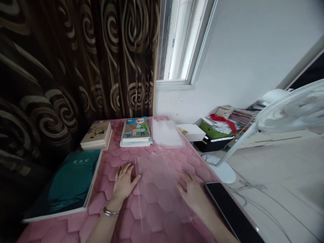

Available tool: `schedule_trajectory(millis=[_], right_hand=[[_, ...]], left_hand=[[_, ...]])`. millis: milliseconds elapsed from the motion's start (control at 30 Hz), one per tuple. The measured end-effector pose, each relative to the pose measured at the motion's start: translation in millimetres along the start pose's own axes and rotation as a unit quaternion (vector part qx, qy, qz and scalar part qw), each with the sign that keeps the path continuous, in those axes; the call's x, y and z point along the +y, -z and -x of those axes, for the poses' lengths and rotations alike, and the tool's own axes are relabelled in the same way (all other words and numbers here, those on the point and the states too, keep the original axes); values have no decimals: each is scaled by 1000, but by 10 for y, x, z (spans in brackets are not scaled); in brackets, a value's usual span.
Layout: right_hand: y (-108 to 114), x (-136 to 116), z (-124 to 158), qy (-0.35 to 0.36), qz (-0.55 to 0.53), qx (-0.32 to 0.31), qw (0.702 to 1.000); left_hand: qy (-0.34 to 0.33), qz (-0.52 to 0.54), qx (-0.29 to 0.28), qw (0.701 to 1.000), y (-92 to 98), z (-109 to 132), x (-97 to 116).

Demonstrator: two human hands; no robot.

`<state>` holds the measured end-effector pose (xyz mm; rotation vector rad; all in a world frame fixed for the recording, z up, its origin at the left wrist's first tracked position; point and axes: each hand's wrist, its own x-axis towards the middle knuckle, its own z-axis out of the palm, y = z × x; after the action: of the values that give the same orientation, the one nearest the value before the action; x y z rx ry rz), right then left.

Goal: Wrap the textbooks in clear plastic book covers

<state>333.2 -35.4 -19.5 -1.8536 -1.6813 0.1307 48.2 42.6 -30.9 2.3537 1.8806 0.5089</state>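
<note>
A clear plastic book cover (pixel 159 192) lies flat on the pink hexagon-patterned table in front of me, its outline faint. My left hand (pixel 125 182) rests at its left edge with fingers spread and thumb pointing toward it; a silver bangle circles the wrist. At the right edge of the cover is my right hand (pixel 189 190), slightly blurred, its thumb and fingers apart on or just over the plastic. Whether the fingertips touch the film or only the table, I cannot tell. Beyond the cover, a stack of clear covers (pixel 167 133) lies beside a stack of textbooks (pixel 136 130).
A large dark green book (pixel 73 182) and a stack of tan books (pixel 97 133) are on the left. A black phone (pixel 233 212) lies along the right table edge. Past it stand a white fan (pixel 238 145), a white box (pixel 191 131) and a green bin (pixel 215 130) of papers.
</note>
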Motion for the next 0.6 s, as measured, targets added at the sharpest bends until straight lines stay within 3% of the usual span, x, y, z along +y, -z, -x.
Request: schedule_trajectory(millis=[133,267,367,500,600], right_hand=[[-197,325,-84,-68,-33,-49,996],[-216,289,-54,-99,-111,-66,987],[-94,65,-107,-88,-175,-50,979],[25,-464,-133,-88,-295,-90,947],[-16,-947,-26,-52,-362,-144,920]], left_hand=[[2,7,-6,1000,3,6,7],[4,26,6,1000,-47,-10,-34],[14,71,24,997,-4,-17,-22],[33,211,51,976,298,56,177],[59,323,-22,944,566,158,372]])
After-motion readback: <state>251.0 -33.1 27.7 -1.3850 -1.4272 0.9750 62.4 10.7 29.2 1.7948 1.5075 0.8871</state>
